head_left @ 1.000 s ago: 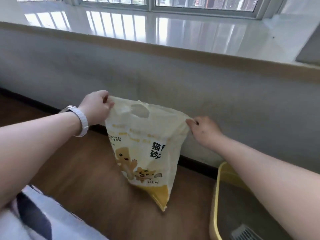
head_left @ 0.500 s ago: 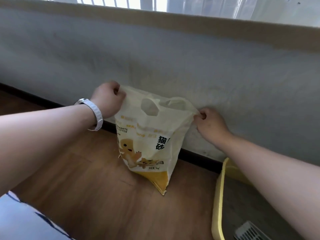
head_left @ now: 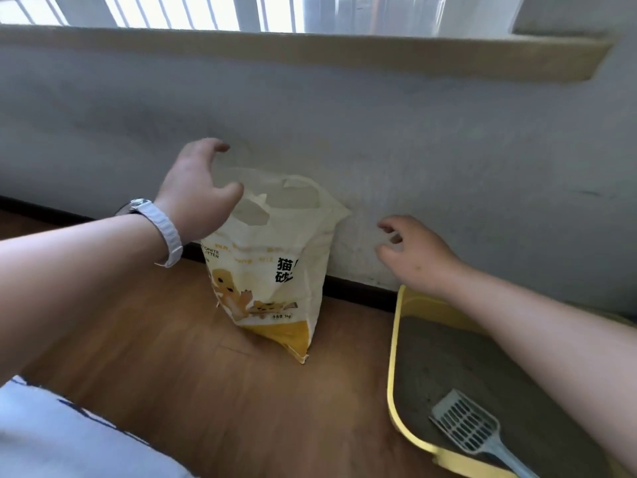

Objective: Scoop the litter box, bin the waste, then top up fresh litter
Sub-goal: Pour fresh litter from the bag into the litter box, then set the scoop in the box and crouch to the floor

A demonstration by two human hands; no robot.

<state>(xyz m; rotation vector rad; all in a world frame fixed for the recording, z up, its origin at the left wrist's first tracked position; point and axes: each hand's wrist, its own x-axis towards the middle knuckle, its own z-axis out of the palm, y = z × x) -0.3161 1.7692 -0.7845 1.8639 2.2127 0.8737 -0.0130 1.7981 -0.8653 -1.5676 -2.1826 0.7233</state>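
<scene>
- Both hands have let go of the litter bag [head_left: 272, 270], whose top corners they pinched half a second ago; it now stands unheld.
- Left hand [head_left: 196, 191] hovers with fingers spread and relaxed, gripping nothing. Its thumb lies in front of the bag's upper left corner, and I cannot tell whether it touches.
- Right hand [head_left: 413, 253] hangs near the wall [head_left: 448, 132], fingers loosely curled and empty, apart from the bag's right edge.
- A white watch strap [head_left: 165, 232] circles the left wrist.
- Between the hands, the bag sits on the wooden floor [head_left: 172, 339] and leans against the wall, just left of the litter box [head_left: 393, 374].
- It is cream plastic with cut-out handle holes, cartoon cats, black Chinese characters and a deeper yellow bottom.
- Its printed lettering is partly folded away; only "ONITE" and "LITTER" read.
- The yellow box holds grey litter [head_left: 448, 357], and a pale slotted scoop [head_left: 465, 422] rests in it.
- The right forearm crosses the box, whose right side is hidden.
- The scoop's handle is cut off by the lower edge.
</scene>
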